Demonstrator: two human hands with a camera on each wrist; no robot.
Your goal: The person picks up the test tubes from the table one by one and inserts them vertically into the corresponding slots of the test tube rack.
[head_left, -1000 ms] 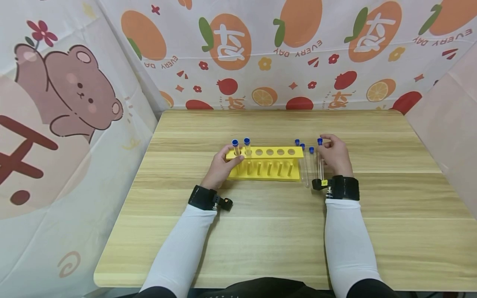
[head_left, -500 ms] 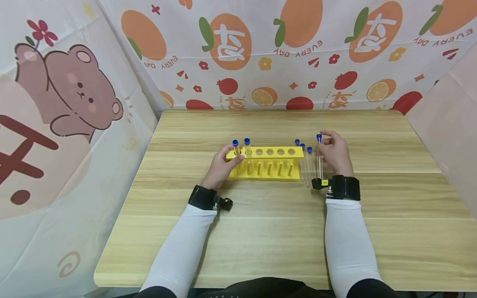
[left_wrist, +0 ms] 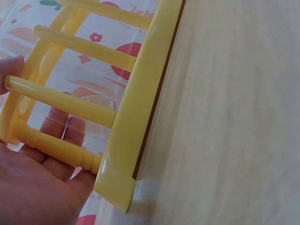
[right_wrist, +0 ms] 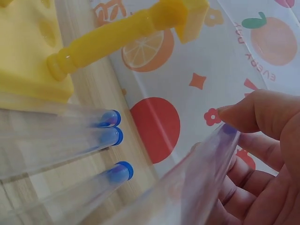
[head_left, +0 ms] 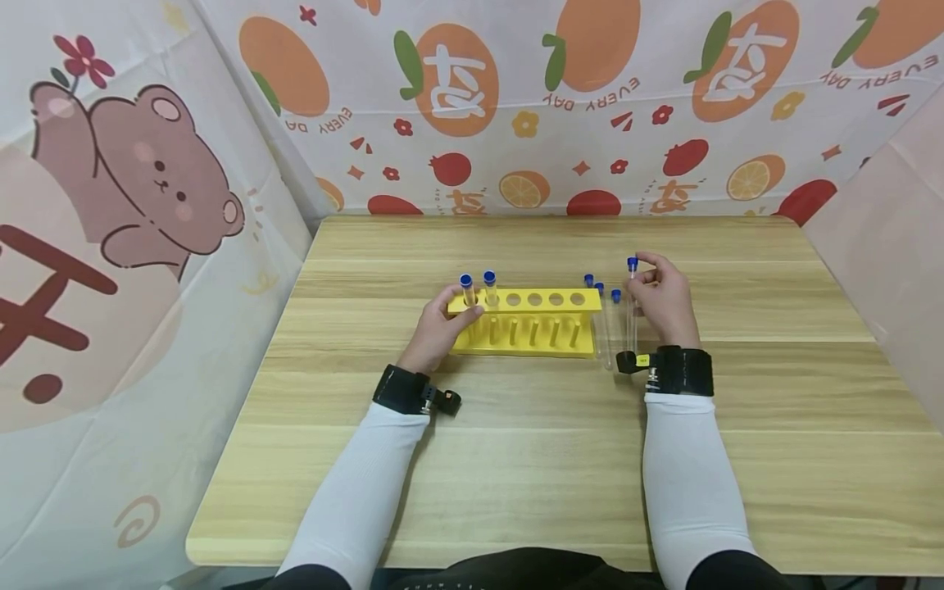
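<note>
"Grips, both sides?"

"Clamped by left hand (head_left: 433, 334): left end of yellow rack (head_left: 524, 306), upright on table (head_left: 546, 459). Pinched near the cap by right hand (head_left: 666, 305): one blue-capped tube (head_left: 632, 319), just beyond the loose tubes (head_left: 615, 297). Lower end hidden behind wrist camera (head_left: 627, 362)."

"Good handling, then?"

"Likely best: brace rack firmly, lift well clear of neighbours before swinging across, bring upright over any vacant hole, lower gently. No forcing."

"Counts?"

"One rack. Six holes (head_left: 556, 299) on top: two filled at left, four vacant. Six tubes altogether: two racked, one pinched, three loose beside rack's right end."
</note>
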